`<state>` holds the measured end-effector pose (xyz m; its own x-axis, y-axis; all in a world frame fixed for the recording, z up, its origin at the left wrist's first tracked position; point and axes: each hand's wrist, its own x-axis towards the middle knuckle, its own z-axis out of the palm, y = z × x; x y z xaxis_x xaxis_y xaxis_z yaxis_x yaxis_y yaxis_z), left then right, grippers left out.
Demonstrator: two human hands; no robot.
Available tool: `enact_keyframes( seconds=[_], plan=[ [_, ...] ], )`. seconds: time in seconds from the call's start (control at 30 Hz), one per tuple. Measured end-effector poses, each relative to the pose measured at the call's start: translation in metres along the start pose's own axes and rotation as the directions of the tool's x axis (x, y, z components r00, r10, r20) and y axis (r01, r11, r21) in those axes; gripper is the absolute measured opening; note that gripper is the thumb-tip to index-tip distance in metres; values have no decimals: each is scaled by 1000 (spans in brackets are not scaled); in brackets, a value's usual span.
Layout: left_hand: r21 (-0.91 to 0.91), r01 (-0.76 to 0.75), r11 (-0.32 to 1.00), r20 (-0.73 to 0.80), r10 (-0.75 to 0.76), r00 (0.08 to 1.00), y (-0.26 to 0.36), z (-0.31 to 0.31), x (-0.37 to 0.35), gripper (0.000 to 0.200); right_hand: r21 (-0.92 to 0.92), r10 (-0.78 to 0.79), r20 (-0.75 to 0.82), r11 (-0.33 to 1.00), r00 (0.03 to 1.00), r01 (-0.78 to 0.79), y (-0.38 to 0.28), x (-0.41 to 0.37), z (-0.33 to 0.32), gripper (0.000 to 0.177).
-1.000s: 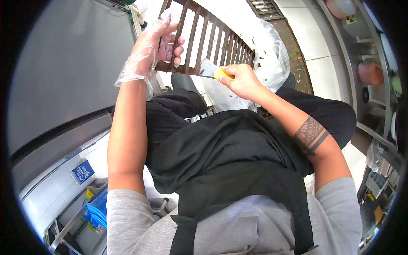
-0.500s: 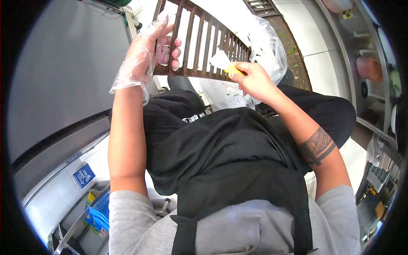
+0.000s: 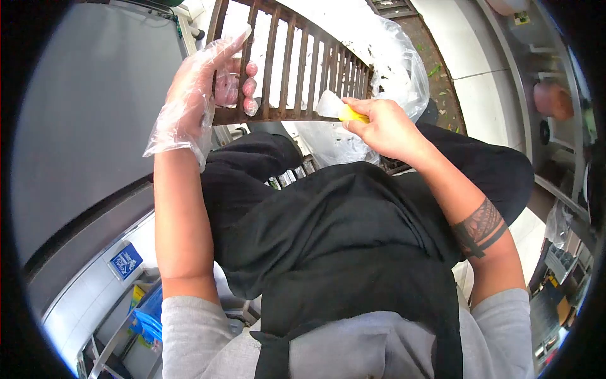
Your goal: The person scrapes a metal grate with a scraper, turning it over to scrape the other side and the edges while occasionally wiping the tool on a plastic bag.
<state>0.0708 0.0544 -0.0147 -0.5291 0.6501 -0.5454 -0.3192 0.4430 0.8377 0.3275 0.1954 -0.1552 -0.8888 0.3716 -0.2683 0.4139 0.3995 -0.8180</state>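
My left hand (image 3: 191,85), in a clear plastic glove, holds the left end of a brown, rusty-looking slatted metal grate (image 3: 281,115). Its fingers pass between the bars and curl round one, while the thumb points up along the outside. Bare and closed, my right hand (image 3: 392,131) grips a scraper (image 3: 353,114) with a yellow handle and a pale, flat blade. The blade lies against the grate's near rail, toward the right end. A clear plastic bag (image 3: 407,69) is spread behind and below the grate, with dark specks on it.
A large grey panel (image 3: 101,107) stands close on the left. Beyond the bag runs a floor channel (image 3: 435,69) with debris and another grating (image 3: 391,7). Metal shelving (image 3: 536,82) with containers lines the right side. Blue plastic packaging (image 3: 150,312) sits at lower left.
The grate and my left hand have shifted left and slightly down in view. My right hand with the scraper has moved slightly right and down, still at the near rail.
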Motion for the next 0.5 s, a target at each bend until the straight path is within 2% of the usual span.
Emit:
enact_keyframes(
  seconds=[0.03, 0.07, 0.13, 0.27, 0.33, 0.43, 0.5],
  plan=[
    [40, 3, 999, 3, -3, 1000, 1, 0, 1, 41, -82, -22, -11, 996, 1000, 21, -5, 4, -3, 44],
    [41, 6, 999, 2, -6, 1000, 1, 2, 1, 41, -80, -20, -9, 997, 1000, 19, -9, 8, -4, 44],
    [-14, -4, 1000, -47, 3, 999, 1, 7, -1, 42, -259, -98, 24, 961, 995, 101, -17, 17, -6, 43],
    [34, -21, 999, -59, 23, 998, 1, 7, 2, 43, -385, -104, 77, 914, 992, 126, -38, 27, -9, 39],
    [66, 13, 998, -54, -9, 998, -2, 4, 6, 43, -496, -175, 126, 842, 976, 215, -42, 26, -6, 34],
    [74, 38, 997, -90, -31, 995, -6, 0, 7, 54, -519, -203, 195, 809, 959, 277, -49, 24, -11, 31],
    [54, 22, 998, -96, -17, 995, -6, 2, 7, 55, -497, -212, 177, 824, 961, 274, -45, 19, -6, 31]
  ],
)
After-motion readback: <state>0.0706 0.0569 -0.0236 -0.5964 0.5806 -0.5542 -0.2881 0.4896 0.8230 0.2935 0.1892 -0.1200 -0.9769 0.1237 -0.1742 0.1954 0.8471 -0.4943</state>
